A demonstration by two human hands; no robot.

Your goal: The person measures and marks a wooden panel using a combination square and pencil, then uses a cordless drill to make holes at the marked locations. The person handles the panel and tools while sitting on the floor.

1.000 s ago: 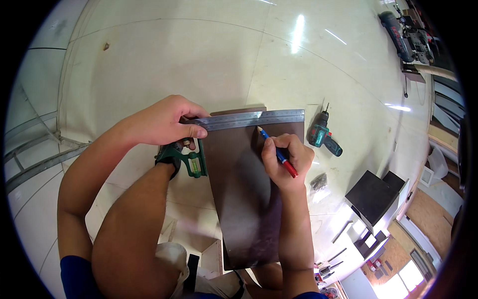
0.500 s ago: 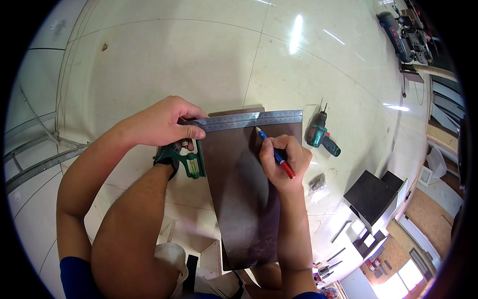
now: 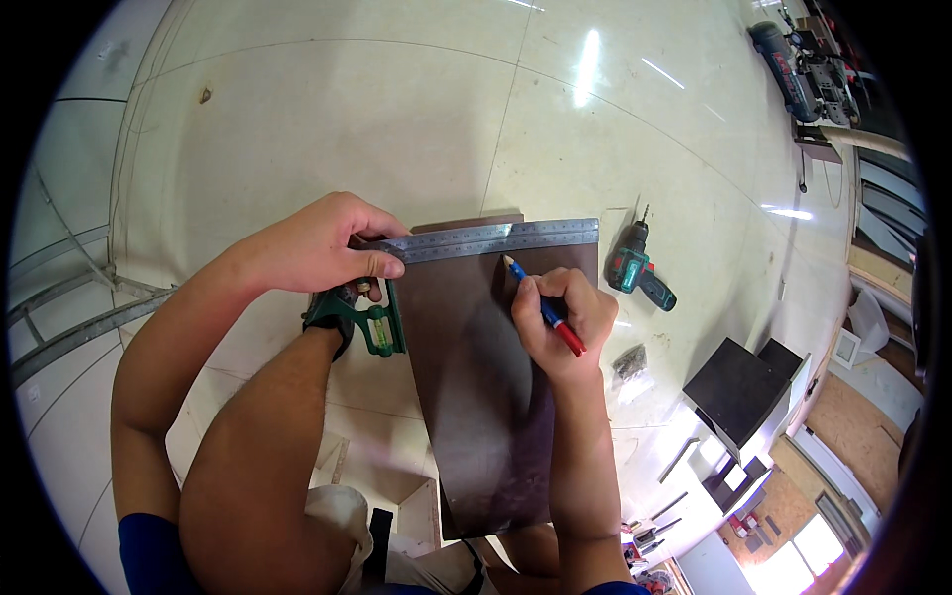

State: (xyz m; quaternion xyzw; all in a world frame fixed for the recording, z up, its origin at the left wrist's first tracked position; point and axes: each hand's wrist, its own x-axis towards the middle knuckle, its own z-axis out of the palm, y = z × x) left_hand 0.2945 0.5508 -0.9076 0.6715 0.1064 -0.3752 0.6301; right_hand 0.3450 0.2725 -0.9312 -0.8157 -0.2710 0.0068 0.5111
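Gripping the left end of a combination square (image 3: 506, 236) between thumb and fingers, the left hand (image 3: 337, 236) sits by the far left corner of a brown board (image 3: 476, 377). The square's steel blade spans the board's far end; its green head (image 3: 376, 329) lies beside the board's left edge. The right hand (image 3: 567, 319), over the board, grasps a blue-and-red pencil (image 3: 544, 302), tip just short of the blade; contact with the board cannot be told. Right of the board, a cordless drill (image 3: 633, 263) and a small clear bag (image 3: 630, 365) lie on the floor (image 3: 347, 119).
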